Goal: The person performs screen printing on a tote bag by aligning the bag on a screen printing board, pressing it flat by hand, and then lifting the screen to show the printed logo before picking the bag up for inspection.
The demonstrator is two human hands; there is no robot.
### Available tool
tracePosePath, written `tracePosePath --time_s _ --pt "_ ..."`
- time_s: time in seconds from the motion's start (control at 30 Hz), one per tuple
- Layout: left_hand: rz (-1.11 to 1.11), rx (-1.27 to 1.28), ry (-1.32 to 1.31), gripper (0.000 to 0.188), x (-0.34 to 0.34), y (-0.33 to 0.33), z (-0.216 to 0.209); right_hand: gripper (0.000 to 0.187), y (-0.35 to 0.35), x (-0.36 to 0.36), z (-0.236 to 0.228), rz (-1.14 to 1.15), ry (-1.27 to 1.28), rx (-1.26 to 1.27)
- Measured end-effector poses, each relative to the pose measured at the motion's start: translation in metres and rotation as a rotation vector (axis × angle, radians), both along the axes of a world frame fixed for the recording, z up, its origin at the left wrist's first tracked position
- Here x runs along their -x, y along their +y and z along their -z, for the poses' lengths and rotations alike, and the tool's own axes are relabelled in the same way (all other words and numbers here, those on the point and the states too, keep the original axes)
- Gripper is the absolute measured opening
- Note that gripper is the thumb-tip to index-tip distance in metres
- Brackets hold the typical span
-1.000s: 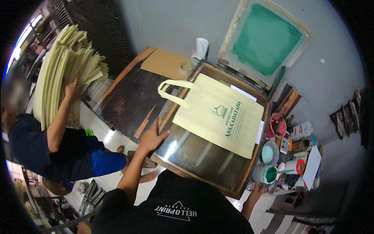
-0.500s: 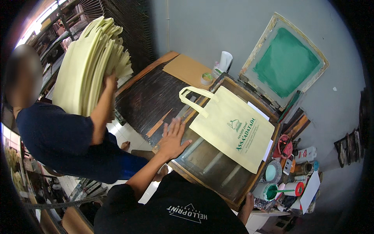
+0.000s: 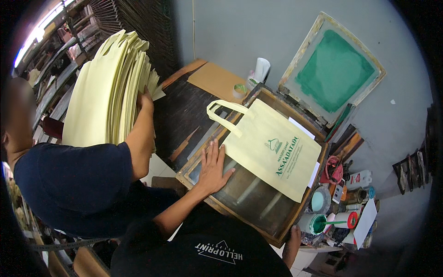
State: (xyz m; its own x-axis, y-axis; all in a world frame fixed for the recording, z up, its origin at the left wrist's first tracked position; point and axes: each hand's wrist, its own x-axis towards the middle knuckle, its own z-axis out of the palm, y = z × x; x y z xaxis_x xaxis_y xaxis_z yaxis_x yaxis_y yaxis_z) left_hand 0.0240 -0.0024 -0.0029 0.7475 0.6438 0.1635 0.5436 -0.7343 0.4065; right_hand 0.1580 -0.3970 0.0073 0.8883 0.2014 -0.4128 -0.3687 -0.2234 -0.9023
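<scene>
A pale yellow tote bag (image 3: pixel 281 150) with green print lies flat on a wood-framed glass panel (image 3: pixel 244 194), its handles toward the far left. My left hand (image 3: pixel 213 170) rests on the panel's left part with the fingers spread, close beside the bag's edge. Down at the near right corner of the frame is my right hand (image 3: pixel 291 242); most of its fingers are hidden, so its grip does not show. On my left, a co-worker in a dark shirt (image 3: pixel 78 184) carries a thick stack of matching yellow bags (image 3: pixel 99 97) against the body.
A printing screen with a green patch (image 3: pixel 337 71) stands tilted up behind the panel. Right of it crowd an open pot of green ink (image 3: pixel 318 223), a pink container (image 3: pixel 333 170) and several tubs. Brown cardboard (image 3: pixel 214 81) and a tape roll (image 3: pixel 239 90) lie on the dark table.
The co-worker has moved closer with the stack of bags, which now stands nearer the dark table. My left hand has shifted slightly right on the panel, toward the bag.
</scene>
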Motion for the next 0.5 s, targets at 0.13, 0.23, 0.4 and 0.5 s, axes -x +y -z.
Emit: tracePosePath --time_s 0.13,0.23,0.4,0.5 --pt "-0.052 -0.080 -0.028 0.093 0.010 -0.001 -0.001 0.070 -0.040 -0.014 0.037 0.302 -0.083 0.045" --pt "-0.005 -0.058 0.079 0.093 0.013 0.001 0.007 0.079 -0.054 -0.014 0.084 0.362 -0.318 0.293" --pt "-0.010 0.036 -0.020 0.096 0.015 0.006 0.015 0.078 -0.018 0.002 0.023 -0.021 0.088 -0.190" --pt "-0.028 0.081 -0.050 0.095 0.011 0.004 0.013 0.076 -0.021 -0.007 0.025 0.181 -0.058 -0.083"
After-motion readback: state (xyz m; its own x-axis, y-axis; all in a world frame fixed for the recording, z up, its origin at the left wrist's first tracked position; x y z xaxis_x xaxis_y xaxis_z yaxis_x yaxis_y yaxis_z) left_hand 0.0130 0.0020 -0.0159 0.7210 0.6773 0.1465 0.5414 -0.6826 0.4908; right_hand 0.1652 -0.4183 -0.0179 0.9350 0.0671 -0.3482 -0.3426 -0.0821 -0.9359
